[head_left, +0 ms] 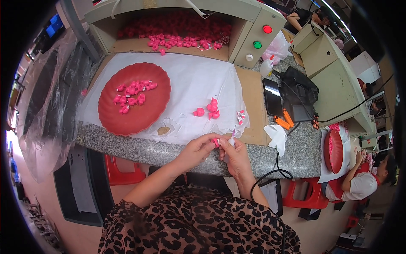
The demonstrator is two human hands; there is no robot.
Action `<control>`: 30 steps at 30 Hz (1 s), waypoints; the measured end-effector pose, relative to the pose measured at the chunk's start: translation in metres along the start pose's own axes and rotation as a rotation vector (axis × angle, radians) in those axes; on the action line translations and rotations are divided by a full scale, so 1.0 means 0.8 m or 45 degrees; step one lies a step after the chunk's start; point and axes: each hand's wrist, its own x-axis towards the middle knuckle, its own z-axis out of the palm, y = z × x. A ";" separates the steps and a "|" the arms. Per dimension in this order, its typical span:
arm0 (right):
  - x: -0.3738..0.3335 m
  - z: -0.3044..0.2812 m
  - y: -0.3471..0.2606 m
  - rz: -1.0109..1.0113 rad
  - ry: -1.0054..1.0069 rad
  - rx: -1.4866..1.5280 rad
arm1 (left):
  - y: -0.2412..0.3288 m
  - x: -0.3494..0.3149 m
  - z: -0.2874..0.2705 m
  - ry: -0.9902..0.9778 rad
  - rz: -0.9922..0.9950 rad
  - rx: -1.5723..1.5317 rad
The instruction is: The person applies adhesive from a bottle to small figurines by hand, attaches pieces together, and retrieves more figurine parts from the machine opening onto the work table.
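Over granite (pixel 127 147), left fingers (pixel 204 148) pinch a pink piece (pixel 216 142), right fingers (pixel 229 148) a white tube (pixel 231 140).

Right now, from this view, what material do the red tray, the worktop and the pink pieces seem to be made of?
Red tray: probably matte plastic, given its even colour and moulded, scalloped rim.
Worktop: smooth granite, by its grey speckle, though an imitation is possible.
Pink pieces: perhaps plastic or resin, rounded and uniformly bright.

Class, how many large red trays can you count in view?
2: one large red tray on the white sheet at left, a second red tray at right, beside a co-worker. More may be hidden farther back.
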 end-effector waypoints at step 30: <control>-0.013 0.006 0.009 0.027 -0.050 0.050 | -0.013 0.007 0.007 -0.127 0.143 0.204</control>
